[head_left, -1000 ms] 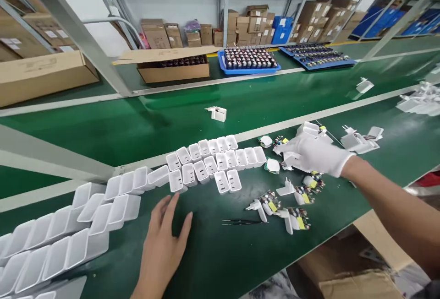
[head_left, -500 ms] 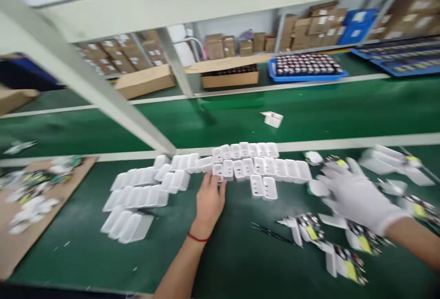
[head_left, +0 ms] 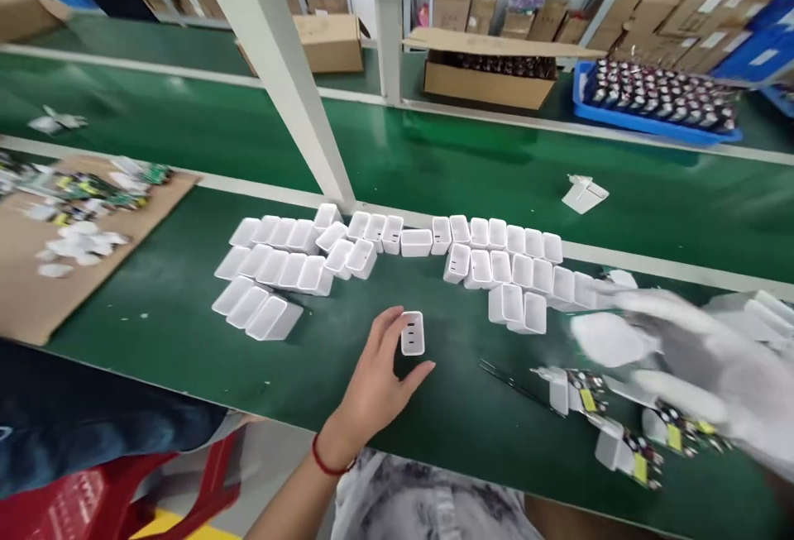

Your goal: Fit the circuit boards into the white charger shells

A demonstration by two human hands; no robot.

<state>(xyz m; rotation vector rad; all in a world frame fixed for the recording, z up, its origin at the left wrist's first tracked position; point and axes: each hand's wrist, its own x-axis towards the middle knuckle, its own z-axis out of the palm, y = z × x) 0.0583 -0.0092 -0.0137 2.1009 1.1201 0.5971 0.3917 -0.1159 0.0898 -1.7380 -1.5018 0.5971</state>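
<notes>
Your bare left hand [head_left: 377,383] is spread in a loose curve around the small white case [head_left: 413,334], a finger at its far left corner and the thumb apart, near its near right corner. The case sits on the worktop [head_left: 459,424], nearer you than the rows of empty cases [head_left: 477,267] along the far edge; its mouth faces up, showing three dark slots, and its long axis runs roughly from your near edge toward the far one. You have bare room to its left, up to the other group of cases [head_left: 266,317], and toward you, down to the near edge. On its right lie the tweezers [head_left: 521,387], then the circuit boards [head_left: 638,457]. Your gloved right hand [head_left: 713,350] is blurred beside a white piece [head_left: 611,337]; whether it grips anything, you cannot tell. A cardboard sheet [head_left: 80,292] covers the left part.
</notes>
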